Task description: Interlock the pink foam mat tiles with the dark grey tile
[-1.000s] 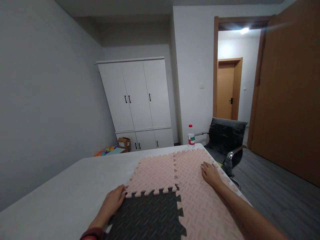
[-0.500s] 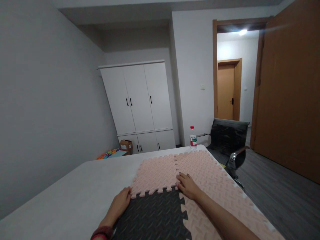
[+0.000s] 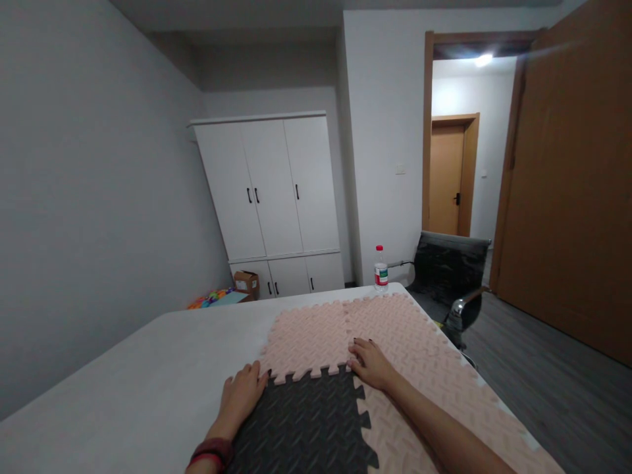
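Note:
Interlocking foam mat tiles lie on a white table [image 3: 148,368]. A dark grey tile [image 3: 306,421] sits nearest me, joined by toothed edges to a pink tile [image 3: 309,339] beyond it and a long pink section [image 3: 434,375] on the right. My left hand [image 3: 241,395] lies flat with fingers spread on the grey tile's far left corner, at its seam with the pink tile. My right hand [image 3: 370,362] presses flat where the grey tile, the pink tile and the right pink section meet. Neither hand holds anything.
A water bottle [image 3: 380,270] with a red cap stands at the table's far edge. A black office chair [image 3: 451,276] is at the right beyond the table. A white wardrobe [image 3: 271,197], a cardboard box [image 3: 247,283] and colourful toys [image 3: 212,298] are at the back. A wooden door [image 3: 567,191] stands open on the right.
My right hand moved from the right pink section leftward to the junction of the tiles. My left hand slid slightly right onto the grey tile's corner.

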A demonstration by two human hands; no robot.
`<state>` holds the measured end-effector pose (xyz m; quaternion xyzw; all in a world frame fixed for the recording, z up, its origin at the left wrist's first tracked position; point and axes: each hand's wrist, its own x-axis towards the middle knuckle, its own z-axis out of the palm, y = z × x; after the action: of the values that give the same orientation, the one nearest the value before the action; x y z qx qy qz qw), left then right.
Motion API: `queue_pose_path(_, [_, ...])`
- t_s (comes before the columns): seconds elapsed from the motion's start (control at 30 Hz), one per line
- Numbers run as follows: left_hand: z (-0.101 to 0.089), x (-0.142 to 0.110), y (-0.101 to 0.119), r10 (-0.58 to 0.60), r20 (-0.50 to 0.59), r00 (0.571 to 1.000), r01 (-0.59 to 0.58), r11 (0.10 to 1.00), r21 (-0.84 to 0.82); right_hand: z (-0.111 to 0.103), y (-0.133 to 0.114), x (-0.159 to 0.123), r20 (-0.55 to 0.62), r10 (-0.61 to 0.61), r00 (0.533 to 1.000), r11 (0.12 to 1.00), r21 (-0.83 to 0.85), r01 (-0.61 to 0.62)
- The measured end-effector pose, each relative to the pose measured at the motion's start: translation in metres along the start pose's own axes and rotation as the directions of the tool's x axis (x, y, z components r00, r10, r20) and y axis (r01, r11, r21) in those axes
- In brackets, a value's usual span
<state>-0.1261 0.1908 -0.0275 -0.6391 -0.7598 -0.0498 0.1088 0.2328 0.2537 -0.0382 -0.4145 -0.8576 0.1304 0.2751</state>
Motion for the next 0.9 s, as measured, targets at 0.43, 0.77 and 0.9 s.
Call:
queue_pose_path(0.43, [-0.007,0.009,0.025,0.047,-0.023,0.999,-0.044,0.992,0.114,0.001,0.001,0.001,-0.008,-0.009,1.0,1.0,0.006,0.009])
queue_pose_path(0.77, [0.008,0.004,0.044,0.15,0.24,0.959,-0.119,0.983,-0.141,0.001,-0.003,0.002,0.178,0.004,0.984,0.998,-0.068,0.008])
queue_pose_path(0.9, [0.0,-0.003,0.048,0.183,0.264,0.947,-0.141,0.975,-0.17,0.001,-0.004,0.003,0.215,0.013,0.977,0.996,-0.09,0.006])
